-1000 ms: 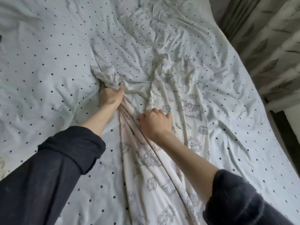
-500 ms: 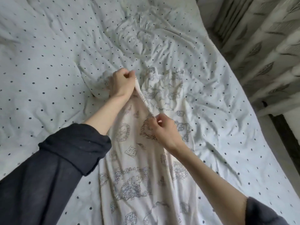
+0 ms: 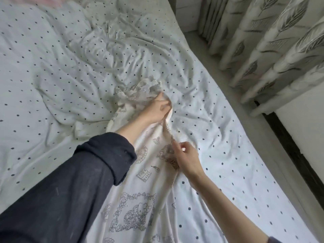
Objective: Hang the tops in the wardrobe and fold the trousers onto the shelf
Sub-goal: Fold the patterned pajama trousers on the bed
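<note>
hands: left hand [image 3: 156, 109] grips bunched far end of trousers [image 3: 140, 174], right hand [image 3: 185, 158] pinches a fold nearer | trousers lie on bed [image 3: 52, 67] under both hands | risk: twisted legs fold crooked; 1 thin pinch may slip

Rumpled dotted bedsheet [image 3: 70, 71], leaf-print curtains [image 3: 273, 55] alongside, perhaps a pink cloth [image 3: 52, 0].

One printed garment [image 3: 140, 199], two hands [image 3: 156, 109] [image 3: 187, 160], one dotted sheet [image 3: 61, 67], perhaps two curtains [image 3: 263, 41]
</note>
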Demonstrator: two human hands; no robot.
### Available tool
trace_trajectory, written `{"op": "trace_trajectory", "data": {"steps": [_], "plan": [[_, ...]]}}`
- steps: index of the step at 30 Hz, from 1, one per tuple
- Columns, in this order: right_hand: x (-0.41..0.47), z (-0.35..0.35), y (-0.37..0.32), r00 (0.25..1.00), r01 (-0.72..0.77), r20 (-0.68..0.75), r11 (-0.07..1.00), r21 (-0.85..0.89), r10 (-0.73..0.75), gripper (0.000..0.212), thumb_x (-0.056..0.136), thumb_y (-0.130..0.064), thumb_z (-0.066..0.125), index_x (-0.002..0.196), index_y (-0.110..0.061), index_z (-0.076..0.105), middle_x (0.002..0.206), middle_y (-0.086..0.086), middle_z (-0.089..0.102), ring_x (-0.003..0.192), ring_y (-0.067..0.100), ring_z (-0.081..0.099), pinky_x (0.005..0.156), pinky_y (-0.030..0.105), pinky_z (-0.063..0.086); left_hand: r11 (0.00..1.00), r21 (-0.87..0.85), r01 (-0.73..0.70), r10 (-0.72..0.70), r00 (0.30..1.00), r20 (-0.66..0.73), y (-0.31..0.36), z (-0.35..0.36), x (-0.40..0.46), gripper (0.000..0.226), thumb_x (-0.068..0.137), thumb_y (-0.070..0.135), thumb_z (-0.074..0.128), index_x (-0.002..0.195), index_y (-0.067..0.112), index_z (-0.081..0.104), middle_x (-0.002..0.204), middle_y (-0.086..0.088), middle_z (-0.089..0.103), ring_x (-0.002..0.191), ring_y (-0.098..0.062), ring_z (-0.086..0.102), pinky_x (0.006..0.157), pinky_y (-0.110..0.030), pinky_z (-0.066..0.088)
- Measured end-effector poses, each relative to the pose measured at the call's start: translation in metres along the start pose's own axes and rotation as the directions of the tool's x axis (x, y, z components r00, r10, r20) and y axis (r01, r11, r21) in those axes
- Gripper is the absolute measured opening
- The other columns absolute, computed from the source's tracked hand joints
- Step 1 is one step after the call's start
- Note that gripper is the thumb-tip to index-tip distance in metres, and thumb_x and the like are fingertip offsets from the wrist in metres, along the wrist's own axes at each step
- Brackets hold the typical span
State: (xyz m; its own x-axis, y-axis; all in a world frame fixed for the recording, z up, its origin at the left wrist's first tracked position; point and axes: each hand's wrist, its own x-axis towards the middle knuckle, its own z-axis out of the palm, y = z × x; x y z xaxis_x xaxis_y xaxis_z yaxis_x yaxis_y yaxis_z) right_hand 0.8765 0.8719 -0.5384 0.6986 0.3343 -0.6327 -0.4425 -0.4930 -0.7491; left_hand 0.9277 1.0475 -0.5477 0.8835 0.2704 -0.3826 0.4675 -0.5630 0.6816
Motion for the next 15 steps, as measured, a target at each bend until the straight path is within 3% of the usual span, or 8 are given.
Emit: {"op": "trace_trajectory", "data": {"steps": [2,3,5,8,10,12,15], "plan": [[-0.005,-0.003,0.004,0.998,-0.014,0.057,1.0,-0.023,0.015,0.036,0.093,-0.044,0.05,0.103,-0.01,0.056,0.094,0.001,0.063,0.086,0.014,0.06,0.075,0.029,0.047,0.997,0.062,0.048,-0.05,0.998,0.038,-0.009,0.001,-0.011,0.023,0.101,0.016,0.038,0.095,0.008,0.059,0.155,-0.008,0.022,0.138,-0.025,0.032,0.104,-0.026,0.027],[-0.008,-0.004,0.005,0.996,-0.01,0.088,0.999,-0.036,0.014,0.035,0.093,-0.045,0.05,0.098,-0.011,0.056,0.084,-0.003,0.057,0.075,0.01,0.055,0.065,0.024,0.043,0.995,0.088,0.039,-0.042,0.999,0.024,-0.015,0.0,-0.018,0.023,0.101,0.016,0.038,0.1,0.01,0.059,0.153,-0.008,0.027,0.139,-0.025,0.03,0.108,-0.029,0.024],[-0.018,-0.006,0.01,0.99,-0.005,0.139,0.998,-0.069,0.015,0.036,0.091,-0.047,0.051,0.079,-0.013,0.05,0.067,-0.005,0.044,0.059,0.009,0.043,0.053,0.021,0.033,0.988,0.15,0.024,-0.02,0.999,-0.027,-0.028,0.0,-0.04,0.034,0.1,0.017,0.038,0.129,0.011,0.055,0.153,-0.005,0.03,0.142,-0.023,0.022,0.116,-0.037,0.014],[-0.039,-0.006,0.025,0.986,0.044,0.165,0.987,-0.152,-0.019,0.042,0.091,-0.048,0.053,0.066,-0.017,0.038,0.061,-0.008,0.036,0.053,0.007,0.037,0.052,0.022,0.031,0.973,0.232,0.016,0.019,0.989,-0.146,-0.046,-0.003,-0.085,0.038,0.1,0.018,0.04,0.137,0.014,0.047,0.15,-0.006,0.035,0.143,-0.023,0.019,0.116,-0.037,0.012],[-0.057,-0.007,0.035,0.988,0.06,0.148,0.988,-0.144,-0.039,0.036,0.092,-0.042,0.054,0.069,-0.016,0.046,0.06,-0.007,0.048,0.051,0.003,0.049,0.054,0.02,0.042,0.951,0.309,-0.007,0.075,0.975,-0.21,-0.056,-0.001,-0.126,0.037,0.099,0.018,0.041,0.135,0.016,0.05,0.147,-0.004,0.04,0.142,-0.025,0.021,0.115,-0.042,0.013],[-0.076,-0.008,0.046,0.991,0.01,0.136,0.999,-0.049,-0.003,0.03,0.092,-0.039,0.055,0.084,-0.01,0.058,0.069,0.0,0.064,0.06,0.009,0.063,0.065,0.026,0.054,0.929,0.369,0.004,0.087,0.969,-0.23,-0.063,0.004,-0.167,0.038,0.098,0.018,0.043,0.135,0.02,0.049,0.148,-0.001,0.038,0.143,-0.027,0.018,0.116,-0.047,0.007],[-0.107,-0.007,0.07,0.993,0.005,0.12,0.993,-0.121,0.009,0.028,0.09,-0.038,0.059,0.093,-0.01,0.062,0.071,-0.001,0.066,0.06,0.007,0.062,0.061,0.023,0.05,0.917,0.399,0.015,0.076,0.974,-0.212,-0.072,0.019,-0.22,0.041,0.098,0.019,0.043,0.138,0.019,0.046,0.154,-0.003,0.026,0.146,-0.025,0.008,0.115,-0.036,-0.004]]}}
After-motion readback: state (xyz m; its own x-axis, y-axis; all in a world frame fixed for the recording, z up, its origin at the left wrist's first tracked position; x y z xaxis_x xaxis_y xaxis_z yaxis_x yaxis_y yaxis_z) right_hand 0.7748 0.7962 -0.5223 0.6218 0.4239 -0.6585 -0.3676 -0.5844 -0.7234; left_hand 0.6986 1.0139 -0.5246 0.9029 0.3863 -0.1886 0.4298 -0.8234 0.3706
